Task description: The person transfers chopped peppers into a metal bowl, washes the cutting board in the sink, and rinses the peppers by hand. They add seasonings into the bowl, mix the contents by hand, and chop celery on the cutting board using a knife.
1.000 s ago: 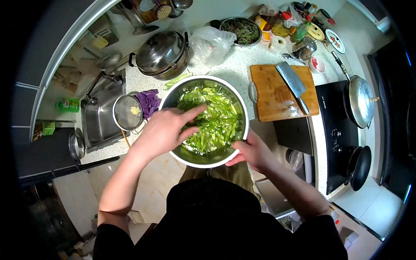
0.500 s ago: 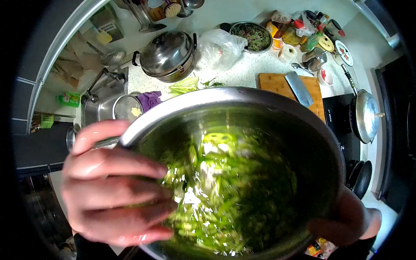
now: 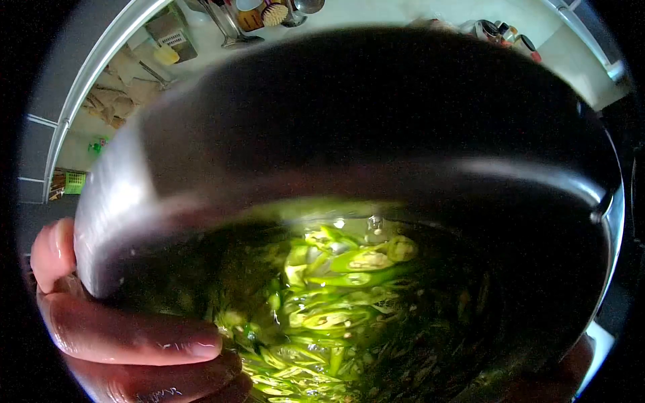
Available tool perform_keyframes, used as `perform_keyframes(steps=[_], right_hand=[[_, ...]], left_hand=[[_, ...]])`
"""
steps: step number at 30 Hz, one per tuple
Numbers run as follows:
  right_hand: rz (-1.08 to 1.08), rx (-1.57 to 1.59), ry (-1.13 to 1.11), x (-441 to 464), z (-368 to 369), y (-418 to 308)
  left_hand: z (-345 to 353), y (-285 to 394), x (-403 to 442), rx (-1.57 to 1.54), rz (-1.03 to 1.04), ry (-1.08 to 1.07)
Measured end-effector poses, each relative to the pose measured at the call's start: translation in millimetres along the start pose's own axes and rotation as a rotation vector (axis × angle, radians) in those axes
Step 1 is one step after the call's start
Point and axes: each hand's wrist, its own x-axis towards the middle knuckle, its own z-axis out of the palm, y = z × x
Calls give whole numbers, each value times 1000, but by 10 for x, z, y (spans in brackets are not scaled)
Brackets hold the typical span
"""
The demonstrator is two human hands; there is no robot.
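A large metal bowl (image 3: 127, 181) fills most of the view, raised very close to the camera and tilted. Sliced green peppers (image 3: 336, 319) lie in liquid inside it, brightly lit in the middle and dark toward the right. My left hand (image 3: 127, 336) is wet and grips the bowl's left side, one finger outside the rim and others reaching over the slices. In deep shadow at the lower right, my right hand (image 3: 571, 373) holds the opposite side; most of its fingers are hidden.
Hanging utensils (image 3: 232, 30) and a scrub brush (image 3: 275, 13) are on the wall behind. Jars (image 3: 524, 46) show past the bowl's far rim at the upper right. A green basket (image 3: 75, 182) stands at the far left. The bowl blocks the counter.
The bowl has come up much closer to the camera and its tilt has changed, covering the pot, cutting board and cleaver seen before. My left hand has shifted left and down with it.
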Motion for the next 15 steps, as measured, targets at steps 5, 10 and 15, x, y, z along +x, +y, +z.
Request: perform_keyframes(steps=[5,10,15], right_hand=[[-28,34,28,81,10,54],[115,215,-48,345,20,151],[379,462,-207,676,68,364]], left_hand=[[-15,40,8,75,-3,-40],[180,229,127,74,-131,-165],[766,501,439,-142,-297,-295]])
